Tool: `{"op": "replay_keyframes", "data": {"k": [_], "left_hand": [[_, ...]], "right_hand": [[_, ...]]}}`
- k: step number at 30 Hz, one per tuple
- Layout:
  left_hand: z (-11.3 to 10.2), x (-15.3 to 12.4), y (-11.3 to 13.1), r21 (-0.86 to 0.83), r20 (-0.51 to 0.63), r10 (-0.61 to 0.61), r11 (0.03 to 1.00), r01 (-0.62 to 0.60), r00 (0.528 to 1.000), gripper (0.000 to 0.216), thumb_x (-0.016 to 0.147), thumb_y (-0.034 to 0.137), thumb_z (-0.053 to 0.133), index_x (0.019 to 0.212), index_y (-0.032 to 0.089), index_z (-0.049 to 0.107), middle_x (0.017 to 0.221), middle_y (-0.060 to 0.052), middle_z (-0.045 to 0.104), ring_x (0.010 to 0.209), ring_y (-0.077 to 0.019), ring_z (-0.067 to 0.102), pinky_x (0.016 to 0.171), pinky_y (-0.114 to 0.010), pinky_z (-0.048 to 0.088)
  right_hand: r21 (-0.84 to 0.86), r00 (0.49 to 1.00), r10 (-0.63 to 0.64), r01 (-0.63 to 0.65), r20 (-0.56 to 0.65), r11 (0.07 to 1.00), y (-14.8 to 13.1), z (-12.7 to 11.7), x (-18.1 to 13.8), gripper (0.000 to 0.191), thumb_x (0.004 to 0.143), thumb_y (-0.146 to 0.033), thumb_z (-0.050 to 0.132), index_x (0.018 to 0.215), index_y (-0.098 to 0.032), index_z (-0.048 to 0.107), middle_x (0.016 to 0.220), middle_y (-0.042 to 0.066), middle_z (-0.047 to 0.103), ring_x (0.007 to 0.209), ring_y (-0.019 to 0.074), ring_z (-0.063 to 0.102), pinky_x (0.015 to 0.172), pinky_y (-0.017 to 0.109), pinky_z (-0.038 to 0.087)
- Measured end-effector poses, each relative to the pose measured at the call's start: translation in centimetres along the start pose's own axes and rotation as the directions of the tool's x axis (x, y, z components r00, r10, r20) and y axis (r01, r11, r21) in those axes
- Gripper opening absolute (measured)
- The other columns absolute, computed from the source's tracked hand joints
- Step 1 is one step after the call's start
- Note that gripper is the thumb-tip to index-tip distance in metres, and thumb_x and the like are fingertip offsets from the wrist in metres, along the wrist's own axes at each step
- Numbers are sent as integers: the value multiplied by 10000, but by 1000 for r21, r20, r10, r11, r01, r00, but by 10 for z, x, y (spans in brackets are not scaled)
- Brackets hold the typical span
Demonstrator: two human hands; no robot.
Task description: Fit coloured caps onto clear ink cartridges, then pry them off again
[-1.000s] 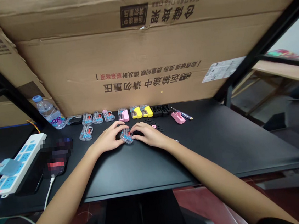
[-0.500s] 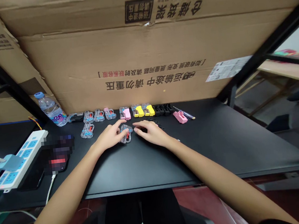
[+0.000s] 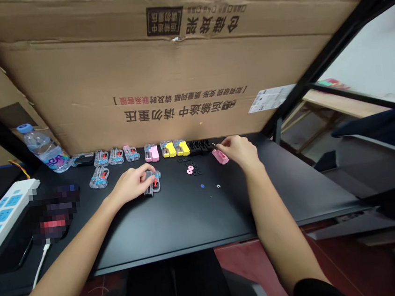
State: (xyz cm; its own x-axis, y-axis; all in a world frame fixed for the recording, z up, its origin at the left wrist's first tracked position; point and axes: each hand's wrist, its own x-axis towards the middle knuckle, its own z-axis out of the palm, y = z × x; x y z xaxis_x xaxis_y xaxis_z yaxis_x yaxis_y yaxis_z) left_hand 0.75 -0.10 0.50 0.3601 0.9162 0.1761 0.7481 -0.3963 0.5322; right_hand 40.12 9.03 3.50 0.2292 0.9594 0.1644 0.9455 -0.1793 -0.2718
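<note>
My left hand [image 3: 134,183] is curled on a small clear plastic case [image 3: 156,185] with blue and red parts inside, lying on the black table. Thumb and fingers touch its left and far side. My right hand [image 3: 238,152] is at the far right of the row, its fingers closed on a thin pointed tool [image 3: 214,145]; only the dark tip shows, the rest is hidden. Just under that hand lies a pink plastic part [image 3: 220,157]. Between my hands are small black rings [image 3: 194,166], pink rings [image 3: 190,170], a blue disc [image 3: 202,186] and a whitish clip-like bit [image 3: 218,186].
Along the cardboard [image 3: 140,69] stand several clear cases [image 3: 116,155], yellow parts [image 3: 183,148] and black parts [image 3: 200,146]. At left are a water bottle [image 3: 47,149], a power strip [image 3: 8,205] and a phone [image 3: 58,212] with a cable.
My right hand has moved from beside the clear case to the far right and taken hold of the thin tool. My left hand stays at the case. The view has turned right.
</note>
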Motion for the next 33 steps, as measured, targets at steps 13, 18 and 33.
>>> {"op": "replay_keyframes", "data": {"k": [13,18,33], "left_hand": [[-2,3,-8,62,-80,-56,996,61,995,222,932,221,542,998,255,751,671,35,570,628,-169,552,636,-298,363],[-2,3,-6,84,-166,84,994,-70,983,203,996,321,573,1046,235,750,924,-38,677,940,-236,651,880,-372,502],[5,-4,5,98,6,197,976,-196,980,740,781,737,834,1331,270,669,1333,-69,723,1361,-349,558,1198,-532,350]], "right_hand": [[586,764,-502,204,405,784,-48,-16,-36,269,818,-449,800,733,-208,715,692,38,730,629,177,671,617,296,534],[844,634,-706,152,316,514,-99,10,-74,406,863,-603,786,824,-205,715,681,21,700,593,155,638,577,291,544],[642,757,-649,462,74,612,-76,41,-55,300,994,-471,678,1003,-198,802,833,70,802,739,224,729,721,340,578]]}}
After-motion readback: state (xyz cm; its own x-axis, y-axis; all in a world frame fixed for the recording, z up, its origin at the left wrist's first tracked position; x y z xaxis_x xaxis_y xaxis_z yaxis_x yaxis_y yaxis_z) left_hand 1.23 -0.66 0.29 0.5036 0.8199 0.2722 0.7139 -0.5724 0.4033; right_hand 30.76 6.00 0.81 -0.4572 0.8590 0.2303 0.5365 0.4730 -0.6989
